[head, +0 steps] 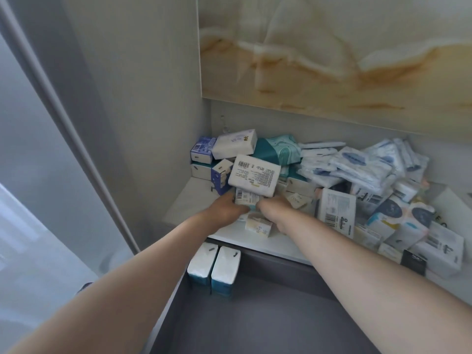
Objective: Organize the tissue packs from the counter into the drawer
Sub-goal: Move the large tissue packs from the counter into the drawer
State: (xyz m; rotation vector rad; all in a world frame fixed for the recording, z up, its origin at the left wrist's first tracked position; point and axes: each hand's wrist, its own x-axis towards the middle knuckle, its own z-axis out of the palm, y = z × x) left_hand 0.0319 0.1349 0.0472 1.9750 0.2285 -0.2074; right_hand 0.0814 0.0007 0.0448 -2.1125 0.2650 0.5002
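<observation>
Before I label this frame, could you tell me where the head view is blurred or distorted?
Head view: soft, even light; the wide angle bends the door frame at left; left hand, right hand and the barcode pack between them are blurred.

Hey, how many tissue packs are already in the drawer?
2. The left pack and right pack stand upright, side by side, in the back left corner of the drawer. More could be hidden under the counter edge.
</observation>
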